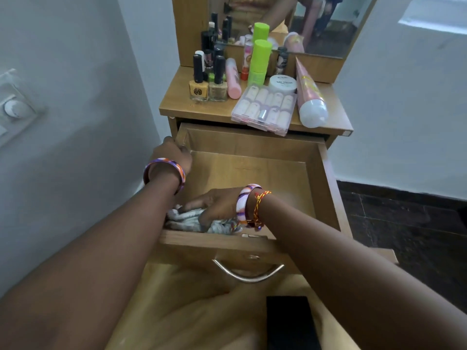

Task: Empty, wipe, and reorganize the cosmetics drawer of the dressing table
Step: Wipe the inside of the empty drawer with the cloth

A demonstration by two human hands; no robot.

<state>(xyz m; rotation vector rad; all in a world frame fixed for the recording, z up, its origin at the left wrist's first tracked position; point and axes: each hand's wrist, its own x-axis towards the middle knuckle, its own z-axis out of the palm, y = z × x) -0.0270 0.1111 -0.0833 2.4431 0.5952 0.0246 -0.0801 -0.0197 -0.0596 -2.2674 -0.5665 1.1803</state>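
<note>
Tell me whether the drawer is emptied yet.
Emptied. The drawer shows bare wood apart from the cloth under the right hand; cosmetics stand on the tabletop.

Soft daylight, blurred wide-angle edges

Probably bedroom: mirrored dressing table, cosmetics.

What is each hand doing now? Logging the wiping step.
Left hand: grips the drawer wall's top edge.
Right hand: presses a cloth inside it.
</note>
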